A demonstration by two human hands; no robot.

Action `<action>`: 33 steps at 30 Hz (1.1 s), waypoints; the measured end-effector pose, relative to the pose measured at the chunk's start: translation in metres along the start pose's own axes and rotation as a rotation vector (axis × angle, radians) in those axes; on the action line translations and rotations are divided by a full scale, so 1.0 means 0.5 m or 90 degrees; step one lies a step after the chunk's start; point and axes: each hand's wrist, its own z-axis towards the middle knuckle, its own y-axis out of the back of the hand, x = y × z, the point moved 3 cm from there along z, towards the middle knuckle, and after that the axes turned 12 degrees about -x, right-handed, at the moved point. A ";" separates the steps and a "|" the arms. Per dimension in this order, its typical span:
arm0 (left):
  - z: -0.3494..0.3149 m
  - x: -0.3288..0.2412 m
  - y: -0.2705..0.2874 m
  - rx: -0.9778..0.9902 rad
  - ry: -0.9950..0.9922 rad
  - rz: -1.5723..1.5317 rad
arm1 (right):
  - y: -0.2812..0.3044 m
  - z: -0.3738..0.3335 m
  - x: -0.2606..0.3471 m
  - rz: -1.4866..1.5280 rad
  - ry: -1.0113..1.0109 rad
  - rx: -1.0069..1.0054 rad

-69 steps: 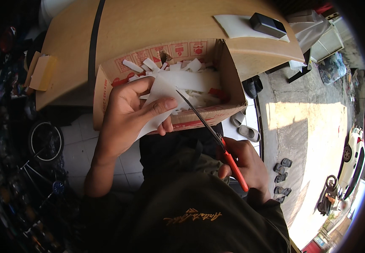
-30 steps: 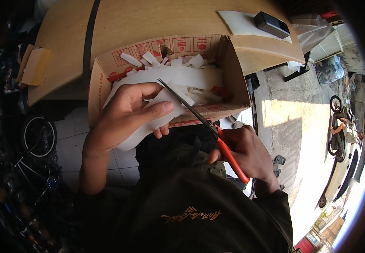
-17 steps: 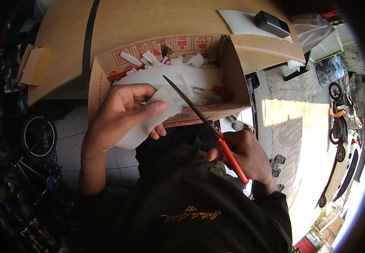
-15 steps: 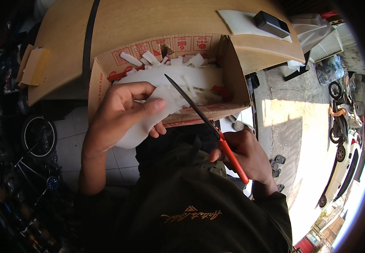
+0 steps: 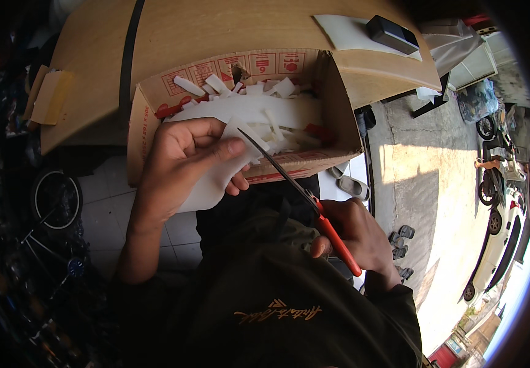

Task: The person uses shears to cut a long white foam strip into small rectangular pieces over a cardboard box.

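Left hand (image 5: 182, 162): clenched on a white foam sheet (image 5: 213, 178), thumb on top and fingers curled under, holding it over the near edge of the cardboard box (image 5: 338, 104).
Right hand (image 5: 354, 236): closed through the red handles of the scissors (image 5: 298, 190); the blades point up and left, their tips meeting the sheet's right edge just beside the left thumb.
Box: open on the floor against the wooden table (image 5: 173, 30), already partly filled with white offcuts (image 5: 259, 101) (many short strips, heaped toward the far wall).
Progress: judging by the heap, a good deal is cut; the sheet in hand is largely whole, so more cutting looks left.
Table, far right corner: a black block (image 5: 390, 34) on a white pad.
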 end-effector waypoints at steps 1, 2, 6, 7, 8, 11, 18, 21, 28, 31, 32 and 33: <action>0.001 0.000 0.000 0.005 0.002 0.008 | 0.002 0.002 -0.001 -0.024 -0.063 0.035; 0.001 -0.001 0.001 0.010 0.004 0.014 | 0.005 0.004 -0.001 -0.051 -0.126 0.069; -0.001 -0.006 0.003 0.016 0.015 0.031 | 0.007 0.007 0.007 -0.109 -0.171 0.082; -0.001 -0.007 0.003 0.015 0.017 0.034 | 0.007 0.008 0.013 -0.098 -0.173 0.075; 0.000 -0.007 0.003 0.016 0.019 0.037 | 0.008 0.008 0.019 -0.087 -0.176 0.066; 0.002 -0.007 0.002 0.026 0.017 0.037 | 0.006 0.013 0.023 -0.058 -0.202 0.054; -0.008 -0.014 0.006 0.035 0.042 0.048 | 0.010 0.013 0.026 -0.048 -0.165 0.023; -0.010 -0.015 0.003 0.027 0.039 0.069 | 0.000 0.009 0.006 -0.028 0.002 0.012; -0.009 -0.014 -0.006 0.027 0.024 0.073 | -0.003 0.015 0.007 -0.033 0.016 0.064; -0.008 -0.013 -0.007 0.028 0.021 0.068 | -0.005 0.014 0.008 -0.034 0.001 0.054; -0.008 -0.011 -0.007 0.029 0.020 0.066 | -0.005 0.014 0.011 -0.031 -0.013 0.058; -0.007 -0.010 -0.006 0.028 0.021 0.065 | -0.005 0.014 0.013 -0.029 -0.027 0.061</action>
